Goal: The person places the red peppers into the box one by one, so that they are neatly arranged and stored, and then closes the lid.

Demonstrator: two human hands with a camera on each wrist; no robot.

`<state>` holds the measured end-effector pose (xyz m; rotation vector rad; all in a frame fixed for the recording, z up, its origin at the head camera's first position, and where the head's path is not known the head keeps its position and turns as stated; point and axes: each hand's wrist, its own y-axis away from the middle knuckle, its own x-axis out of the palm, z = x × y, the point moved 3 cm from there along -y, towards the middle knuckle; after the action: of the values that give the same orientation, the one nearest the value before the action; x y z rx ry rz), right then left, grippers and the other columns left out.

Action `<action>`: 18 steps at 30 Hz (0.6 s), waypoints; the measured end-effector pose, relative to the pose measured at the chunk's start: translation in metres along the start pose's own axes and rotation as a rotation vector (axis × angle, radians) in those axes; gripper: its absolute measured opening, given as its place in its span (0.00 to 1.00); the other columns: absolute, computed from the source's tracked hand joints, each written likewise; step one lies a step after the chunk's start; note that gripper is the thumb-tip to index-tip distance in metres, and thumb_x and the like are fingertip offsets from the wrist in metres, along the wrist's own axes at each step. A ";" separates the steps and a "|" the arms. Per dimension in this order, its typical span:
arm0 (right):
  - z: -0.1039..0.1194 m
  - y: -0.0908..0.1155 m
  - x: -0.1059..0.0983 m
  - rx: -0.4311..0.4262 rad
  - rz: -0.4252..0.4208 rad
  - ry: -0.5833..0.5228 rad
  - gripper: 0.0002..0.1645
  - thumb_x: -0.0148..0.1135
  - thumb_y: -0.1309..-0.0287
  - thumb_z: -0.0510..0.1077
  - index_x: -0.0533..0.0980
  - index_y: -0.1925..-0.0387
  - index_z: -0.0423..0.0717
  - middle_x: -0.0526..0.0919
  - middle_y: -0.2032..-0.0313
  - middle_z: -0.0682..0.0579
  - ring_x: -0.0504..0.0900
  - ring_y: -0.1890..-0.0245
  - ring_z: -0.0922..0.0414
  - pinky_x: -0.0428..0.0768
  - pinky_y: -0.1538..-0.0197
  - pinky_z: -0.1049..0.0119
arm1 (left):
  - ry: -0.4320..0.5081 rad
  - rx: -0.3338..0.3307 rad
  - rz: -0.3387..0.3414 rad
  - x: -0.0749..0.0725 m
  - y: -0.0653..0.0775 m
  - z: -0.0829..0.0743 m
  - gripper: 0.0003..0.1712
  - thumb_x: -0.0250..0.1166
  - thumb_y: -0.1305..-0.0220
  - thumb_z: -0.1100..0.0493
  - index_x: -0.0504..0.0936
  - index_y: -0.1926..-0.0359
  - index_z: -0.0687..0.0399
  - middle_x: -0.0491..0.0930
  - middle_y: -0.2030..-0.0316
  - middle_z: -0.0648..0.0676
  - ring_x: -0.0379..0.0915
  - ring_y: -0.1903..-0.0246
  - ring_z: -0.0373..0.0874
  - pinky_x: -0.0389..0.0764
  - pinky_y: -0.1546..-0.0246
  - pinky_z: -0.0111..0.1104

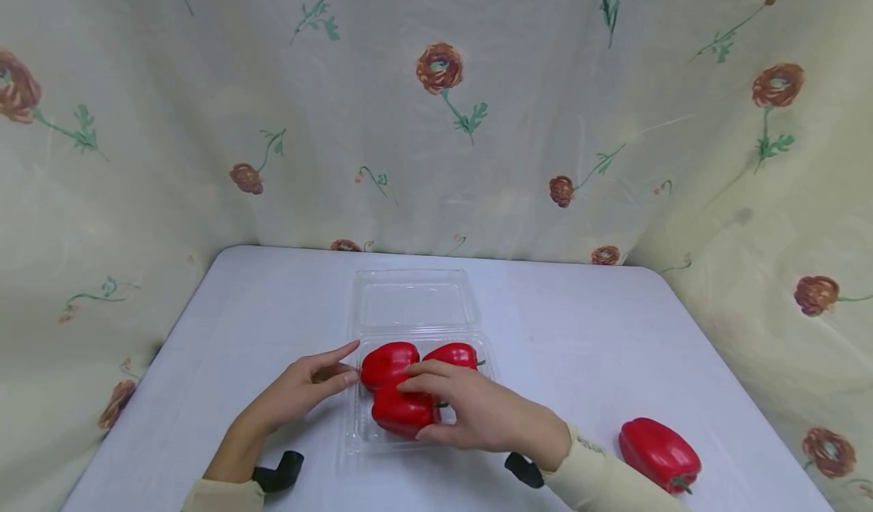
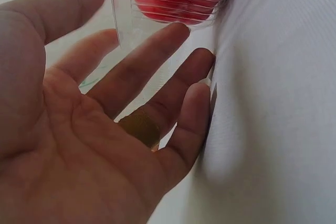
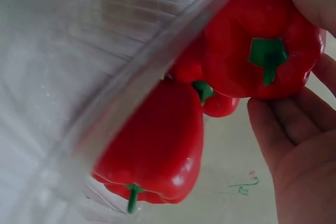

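A front red pepper point(image 1: 402, 413) is sitting at the near end of a clear container point(image 1: 361, 444), whether resting on its bottom or not I cannot tell. The right hand point(image 1: 474, 406) is gripping it, fingers and thumb curving around its sides. Behind it, a second pepper point(image 1: 386, 362) and a third pepper point(image 1: 450, 354) are lying side by side. The left hand point(image 1: 300, 387) is holding its fingers spread just beside the container's left wall. The lid point(image 1: 409, 304) is lying open toward the back. A fourth pepper point(image 1: 656, 450) is resting well apart on the white worktop point(image 1: 559, 330), to the right.
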<state>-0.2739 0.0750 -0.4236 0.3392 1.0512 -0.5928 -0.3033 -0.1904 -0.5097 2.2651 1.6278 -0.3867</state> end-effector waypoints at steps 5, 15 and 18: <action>-0.002 0.001 0.005 -0.006 0.002 -0.021 0.40 0.78 0.52 0.52 0.73 0.36 0.62 0.71 0.35 0.59 0.70 0.37 0.58 0.81 0.53 0.69 | 0.013 -0.004 0.016 0.000 -0.001 -0.001 0.37 0.67 0.37 0.43 0.67 0.28 0.37 0.81 0.44 0.55 0.75 0.42 0.52 0.79 0.48 0.48; -0.009 0.000 0.019 -0.107 -0.017 -0.066 0.34 0.72 0.44 0.54 0.74 0.35 0.58 0.70 0.32 0.57 0.68 0.33 0.59 0.78 0.48 0.71 | 0.025 -0.023 0.023 0.002 0.001 -0.004 0.39 0.67 0.36 0.44 0.65 0.27 0.37 0.80 0.43 0.56 0.75 0.41 0.53 0.78 0.47 0.50; -0.009 -0.002 0.024 -0.156 -0.041 -0.082 0.32 0.70 0.41 0.52 0.74 0.36 0.55 0.71 0.32 0.55 0.67 0.32 0.59 0.75 0.44 0.71 | 0.002 -0.039 0.003 0.004 0.003 -0.006 0.39 0.68 0.37 0.44 0.66 0.27 0.37 0.81 0.44 0.57 0.74 0.41 0.54 0.79 0.48 0.51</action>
<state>-0.2729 0.0716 -0.4489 0.1559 1.0208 -0.5534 -0.2995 -0.1851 -0.5053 2.2399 1.6184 -0.3495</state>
